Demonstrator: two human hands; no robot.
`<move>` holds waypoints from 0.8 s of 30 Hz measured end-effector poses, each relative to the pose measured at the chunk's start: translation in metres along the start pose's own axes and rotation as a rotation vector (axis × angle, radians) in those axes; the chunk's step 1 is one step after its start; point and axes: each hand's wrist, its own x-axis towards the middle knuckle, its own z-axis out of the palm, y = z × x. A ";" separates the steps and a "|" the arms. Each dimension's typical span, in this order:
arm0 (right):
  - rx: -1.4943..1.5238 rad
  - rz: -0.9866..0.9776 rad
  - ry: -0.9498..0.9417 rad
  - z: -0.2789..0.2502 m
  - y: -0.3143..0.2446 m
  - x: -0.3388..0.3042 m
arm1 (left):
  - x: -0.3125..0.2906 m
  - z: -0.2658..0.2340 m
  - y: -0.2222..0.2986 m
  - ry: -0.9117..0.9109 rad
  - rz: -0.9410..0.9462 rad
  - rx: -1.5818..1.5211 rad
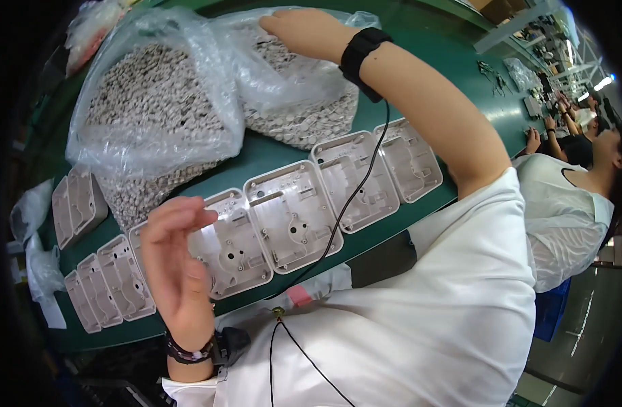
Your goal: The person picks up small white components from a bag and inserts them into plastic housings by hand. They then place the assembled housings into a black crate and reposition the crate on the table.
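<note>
My left hand (179, 264) hovers over the row of pale grey plastic housings, fingers bent and thumb held apart, with nothing seen in it. Behind it one housing (219, 230) is partly covered. Up at the far side, my right hand (307, 32) is over the second clear plastic bag (301, 122), which holds many small light-grey pieces. Its fingers are curled together, and whatever they may hold is hidden. Further right in the row lie more open housings, one in the middle (311, 234) and one at the right end (419, 180), showing posts and holes inside.
A larger clear bag (158, 102) of the same small pieces leans on the green table (453, 88). Stacked housings (77, 203) stand at the left. A black cable (355, 193) runs from my right wristband across the housings. Another person (562, 203) sits at the right.
</note>
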 end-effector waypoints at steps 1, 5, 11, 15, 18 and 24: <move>0.009 0.036 0.111 -0.008 -0.007 -0.003 | 0.004 -0.002 -0.004 -0.019 0.015 -0.015; 0.060 0.000 0.436 -0.046 -0.073 -0.011 | 0.019 -0.003 -0.017 0.117 -0.621 -1.260; 0.404 -0.166 0.358 -0.073 -0.219 -0.095 | 0.014 0.022 -0.008 0.013 -0.706 -1.329; 0.399 -0.196 0.458 -0.065 -0.219 -0.127 | -0.004 0.061 -0.027 -0.075 -0.694 -1.367; 0.461 -0.196 0.372 -0.063 -0.213 -0.142 | -0.017 0.077 -0.032 -0.070 -0.702 -1.369; 0.387 -0.040 0.530 -0.065 -0.205 -0.158 | -0.021 0.100 -0.022 -0.069 -0.761 -1.124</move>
